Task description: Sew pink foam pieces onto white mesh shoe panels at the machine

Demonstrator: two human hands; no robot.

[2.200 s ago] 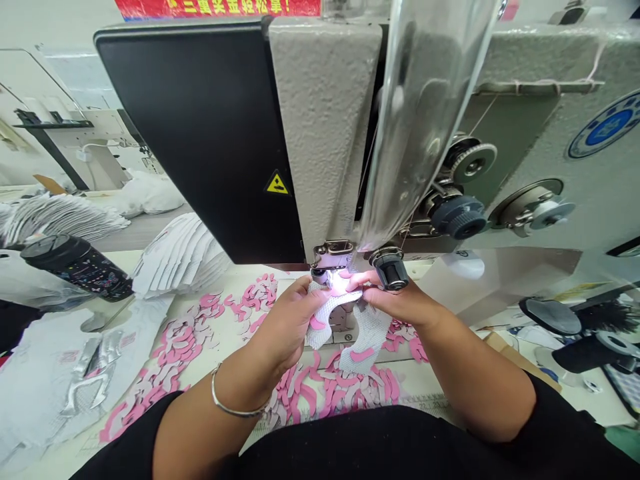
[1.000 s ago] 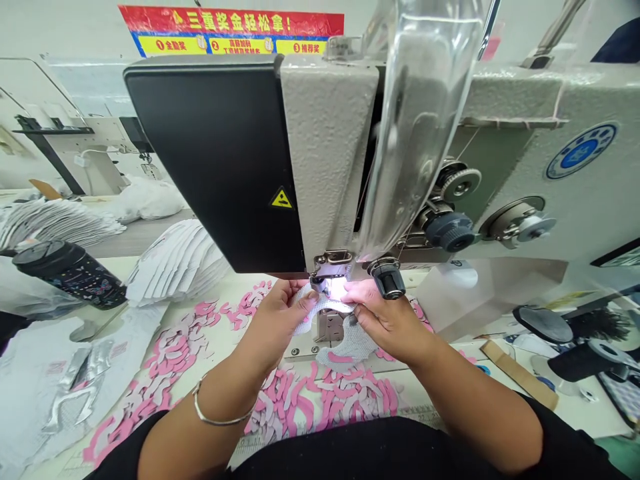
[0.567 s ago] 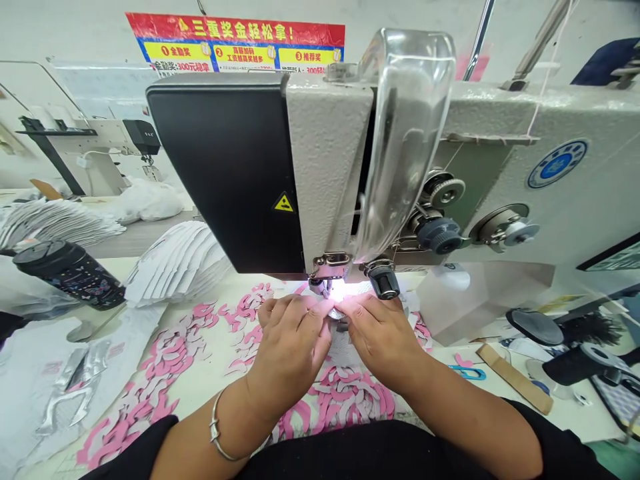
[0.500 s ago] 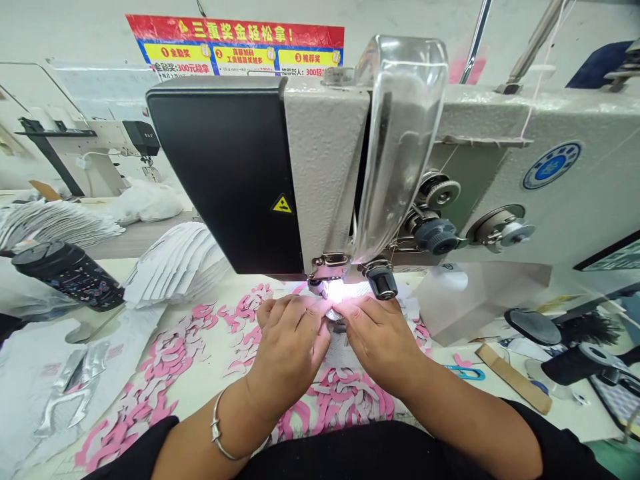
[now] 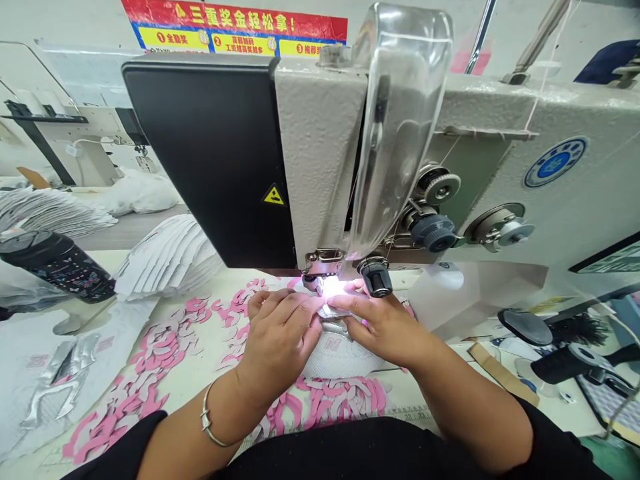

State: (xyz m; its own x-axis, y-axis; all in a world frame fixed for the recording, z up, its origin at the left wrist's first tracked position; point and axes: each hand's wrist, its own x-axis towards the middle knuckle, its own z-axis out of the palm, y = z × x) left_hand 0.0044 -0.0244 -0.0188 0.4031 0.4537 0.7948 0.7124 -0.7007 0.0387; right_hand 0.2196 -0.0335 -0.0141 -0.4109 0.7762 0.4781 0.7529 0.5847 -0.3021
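"Where's the white mesh piece [image 5: 345, 358] on your feed?"

"I have it in front of the sewing machine [image 5: 320, 153], between the two hands, its silver-trimmed end near the presser foot [image 5: 313, 284] (a bright light [image 5: 331, 288] washes out the exact spot for me)."

"And the fingers?"

"I see the right hand [image 5: 387, 323] pinching that end, thumb below and forefinger above. The left hand [image 5: 281, 333] has its fingers bunched narrow against the same end; whether they grip or merely press, I can't tell from here."

"Anything around them?"

"Pink scraps [image 5: 345, 400] litter the table [image 5: 205, 363], some just nearer the body than the piece. Off left, I've got a white stack [image 5: 163, 260] beside a black tumbler [image 5: 57, 267]."
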